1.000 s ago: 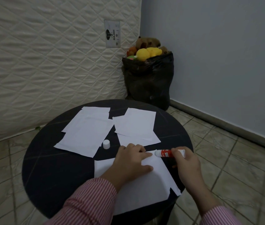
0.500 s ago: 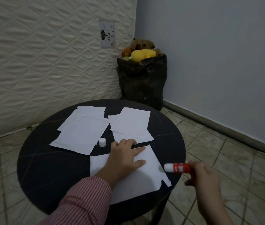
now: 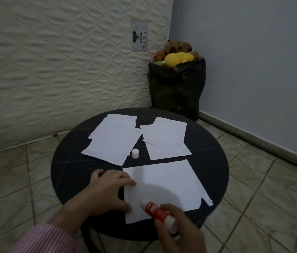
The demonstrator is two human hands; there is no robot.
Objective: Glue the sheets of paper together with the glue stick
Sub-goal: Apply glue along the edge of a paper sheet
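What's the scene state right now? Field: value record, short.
surface: round black table
left hand: flat, pressing the left edge of the near sheet
right hand: holds glue stick, tip on the near sheet's lower part
cap: off, upright on the table between the two far paper piles
left pile: untouched
right pile: untouched

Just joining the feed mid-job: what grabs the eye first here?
The red glue stick in the right hand, tip at the near sheet, which the left hand pins by its left edge. Behind lie two paper piles and the white cap on the round black table. A black bag of plush toys fills the corner.
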